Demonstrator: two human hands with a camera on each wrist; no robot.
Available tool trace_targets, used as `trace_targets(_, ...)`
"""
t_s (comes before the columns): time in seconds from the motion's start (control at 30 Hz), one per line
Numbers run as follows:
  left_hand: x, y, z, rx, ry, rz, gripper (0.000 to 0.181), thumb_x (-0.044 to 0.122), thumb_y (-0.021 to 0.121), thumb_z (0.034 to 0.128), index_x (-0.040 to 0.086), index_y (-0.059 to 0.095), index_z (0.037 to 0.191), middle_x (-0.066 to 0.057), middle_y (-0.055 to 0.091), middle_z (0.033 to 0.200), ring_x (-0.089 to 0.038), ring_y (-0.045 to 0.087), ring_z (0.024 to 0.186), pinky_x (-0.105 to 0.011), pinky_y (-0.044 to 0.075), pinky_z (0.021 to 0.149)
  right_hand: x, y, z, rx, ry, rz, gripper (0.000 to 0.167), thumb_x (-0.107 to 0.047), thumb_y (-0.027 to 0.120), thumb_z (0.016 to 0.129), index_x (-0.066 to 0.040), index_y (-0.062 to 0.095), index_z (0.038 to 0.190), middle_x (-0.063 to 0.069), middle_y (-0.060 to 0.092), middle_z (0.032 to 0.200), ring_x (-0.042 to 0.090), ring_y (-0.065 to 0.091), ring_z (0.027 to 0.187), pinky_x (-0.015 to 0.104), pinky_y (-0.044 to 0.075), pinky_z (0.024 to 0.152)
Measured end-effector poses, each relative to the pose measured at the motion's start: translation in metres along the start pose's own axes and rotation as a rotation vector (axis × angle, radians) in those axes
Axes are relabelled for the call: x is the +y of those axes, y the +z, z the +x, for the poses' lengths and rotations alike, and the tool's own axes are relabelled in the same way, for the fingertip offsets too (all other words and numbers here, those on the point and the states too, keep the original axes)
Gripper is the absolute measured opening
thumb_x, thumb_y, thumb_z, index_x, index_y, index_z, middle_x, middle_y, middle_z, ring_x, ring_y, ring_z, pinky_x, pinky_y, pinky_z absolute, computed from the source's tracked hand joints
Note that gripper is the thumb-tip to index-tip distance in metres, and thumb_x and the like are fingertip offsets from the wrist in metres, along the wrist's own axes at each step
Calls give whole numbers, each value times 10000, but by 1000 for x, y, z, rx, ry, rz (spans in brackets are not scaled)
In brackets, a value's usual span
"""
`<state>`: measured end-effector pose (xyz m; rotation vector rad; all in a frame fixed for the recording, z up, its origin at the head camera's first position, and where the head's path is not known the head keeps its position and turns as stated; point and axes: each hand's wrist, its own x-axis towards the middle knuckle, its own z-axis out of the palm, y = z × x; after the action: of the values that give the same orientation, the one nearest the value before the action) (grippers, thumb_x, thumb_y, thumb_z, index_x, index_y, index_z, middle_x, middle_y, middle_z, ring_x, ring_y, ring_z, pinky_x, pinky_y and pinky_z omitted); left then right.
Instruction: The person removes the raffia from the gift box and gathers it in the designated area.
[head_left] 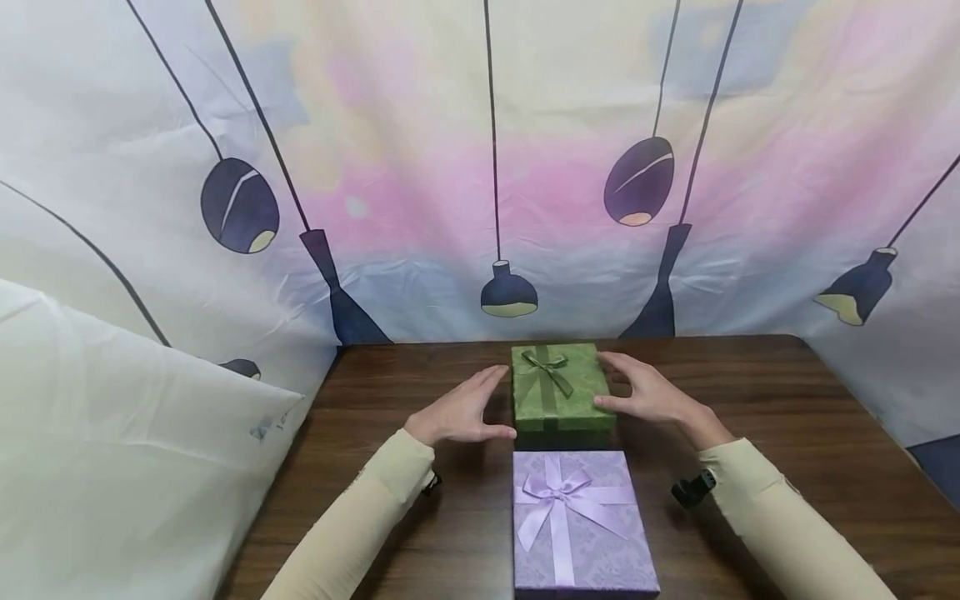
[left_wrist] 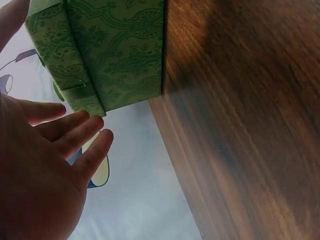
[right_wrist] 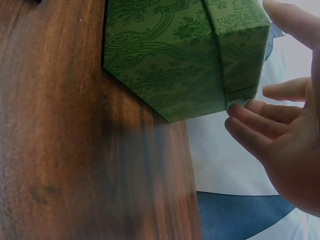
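While left fingers (head_left: 487,378) and right fingers (head_left: 621,364) spread, gripping nothing, the green box (head_left: 581,385) sits between them

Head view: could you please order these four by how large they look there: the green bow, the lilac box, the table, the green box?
1. Table
2. Lilac box
3. Green box
4. Green bow

The lilac box is nearer the camera, so the boxes' true sizes are unsure.
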<state>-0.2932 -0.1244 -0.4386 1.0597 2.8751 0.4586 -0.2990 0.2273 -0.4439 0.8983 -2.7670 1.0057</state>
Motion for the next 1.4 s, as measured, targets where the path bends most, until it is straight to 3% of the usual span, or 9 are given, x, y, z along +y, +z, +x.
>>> trace_targets(0.27, -2, 4, 4, -5, 13, -15, 1096, 694, 638, 796, 74, 161, 1564, -126, 245, 1599, -288, 268, 1462, -481, 308, 1184, 4, 3, -3, -17, 29, 25, 838, -412, 712, 879, 3, 327, 1497, 251, 401, 1477, 438, 542, 1215, 574, 503, 963)
trace_targets(0.8, -1, 14, 3, -10, 6, -59, 1080, 672, 645, 809, 135, 111, 1579, -114, 182, 1619, -269, 230, 1478, -459, 305, 1190, 4, 3, -3, -9, 34, 88, 722, -321, 700, 909, 13, 381, 1463, 241, 532, 1351, 400, 585, 1161, 515, 543, 924)
trace_targets(1.2, 4, 17, 7, 35, 42, -72, 1023, 568, 685, 842, 33, 182, 1553, -166, 232, 1588, -296, 287, 1450, -420, 334, 1177, 8, 3, -5, -31, 47, 216, 694, -240, 695, 920, 61, 368, 1453, 300, 514, 1336, 434, 594, 1135, 509, 548, 924)
trace_targets(1.4, 4, 13, 9, 62, 34, -56, 1019, 530, 719, 828, 5, 213, 1540, -183, 260, 1573, -314, 316, 1432, -416, 339, 1174, 9, 1, 0, -29, 25, 276, 688, -202, 691, 922, 63, 356, 1461, 312, 484, 1370, 454, 573, 1160, 501, 540, 940)
